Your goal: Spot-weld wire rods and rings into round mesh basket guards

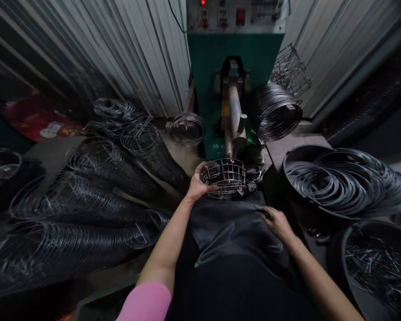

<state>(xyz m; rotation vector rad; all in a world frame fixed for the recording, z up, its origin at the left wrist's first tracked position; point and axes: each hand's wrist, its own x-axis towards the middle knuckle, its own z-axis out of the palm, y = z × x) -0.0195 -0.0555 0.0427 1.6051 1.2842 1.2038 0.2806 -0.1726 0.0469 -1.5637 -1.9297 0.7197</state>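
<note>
My left hand grips the left rim of a round wire basket frame, held under the metal arm of a green welding machine. My right hand rests low over the dark cloth on my lap, fingers pinched on a thin short wire piece that is hard to make out.
Long stacks of finished wire frames lie on the left. A dark tub of wire rings stands to the right, with a tub of short wire pieces nearer. Wire coils hang beside the machine. Corrugated metal walls stand behind.
</note>
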